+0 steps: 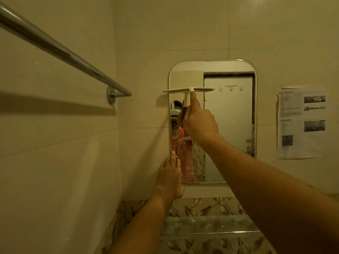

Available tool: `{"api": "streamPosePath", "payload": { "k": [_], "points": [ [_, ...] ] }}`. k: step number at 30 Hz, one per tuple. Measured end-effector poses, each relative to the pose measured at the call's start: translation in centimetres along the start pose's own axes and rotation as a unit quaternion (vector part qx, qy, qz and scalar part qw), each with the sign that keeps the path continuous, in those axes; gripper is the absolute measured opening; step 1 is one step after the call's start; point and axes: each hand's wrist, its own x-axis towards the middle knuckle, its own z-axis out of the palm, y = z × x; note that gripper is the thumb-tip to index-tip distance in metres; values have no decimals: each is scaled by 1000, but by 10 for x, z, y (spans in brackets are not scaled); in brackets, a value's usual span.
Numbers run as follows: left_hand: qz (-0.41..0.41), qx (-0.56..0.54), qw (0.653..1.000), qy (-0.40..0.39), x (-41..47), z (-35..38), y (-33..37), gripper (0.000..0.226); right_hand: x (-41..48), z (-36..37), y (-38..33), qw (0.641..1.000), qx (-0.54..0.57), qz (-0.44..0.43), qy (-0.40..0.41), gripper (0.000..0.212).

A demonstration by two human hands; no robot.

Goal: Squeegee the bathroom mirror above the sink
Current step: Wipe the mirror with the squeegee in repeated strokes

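Head view shows the rounded-corner mirror (231, 114) fixed to the tiled wall, taken below as the landmark. The right hand (199, 121) is closed around the handle of a squeegee (189, 90), index finger laid straight up the shaft toward the blade. The blade lies level across the upper left part of the mirror, with its left end overhanging the mirror's left edge onto the tile. The left hand (170, 173) rests flat and open against the mirror's lower left edge, holding nothing. Water streaks and droplets show on the lower left of the mirror; the glass above the blade reads clear.

Assessment: a downward stroke on the left strip appears to be in hand. To do it well, the blade should keep full, even contact and stay level, pressure running through the extended index finger. The overhang onto tile risks lifting the rubber at the mirror's rim and leaving a line there. The left hand sits in the path of the stroke and would need to clear before the blade reaches the lower edge. The right part of the mirror appears untreated; overlapping passes would suit.

A towel rail (60, 50) sits left of the mirror, a printed sheet (302, 121) right of it.
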Motion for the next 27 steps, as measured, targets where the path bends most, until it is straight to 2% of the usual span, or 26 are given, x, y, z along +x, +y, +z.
{"api": "streamPosePath", "payload": {
  "k": [6, 9, 12, 14, 17, 21, 27],
  "points": [
    [11, -1, 1000, 5, -4, 1, -2, 106, -48, 29, 18, 1000, -7, 15, -11, 75],
    [27, -42, 999, 15, -3, -3, -6, 91, -69, 43, 28, 1000, -4, 20, -21, 78],
    [-47, -158, 982, 89, -3, -9, -14, 60, -86, 54, 35, 999, -3, 28, -25, 81],
    [-97, -163, 971, 146, -2, -14, -24, 54, -98, 62, 41, 999, -12, 33, -33, 82],
    [-113, -115, 966, 200, 8, -23, -43, 60, -113, 72, 49, 998, -18, 37, -44, 81],
    [-99, -114, 965, 215, 27, -53, -61, 77, -130, 81, 56, 999, -14, 28, -43, 81],
    [-30, -33, 984, 171, 58, -87, -66, 91, -152, 95, 65, 999, -16, 25, -33, 87]
  ]
}}
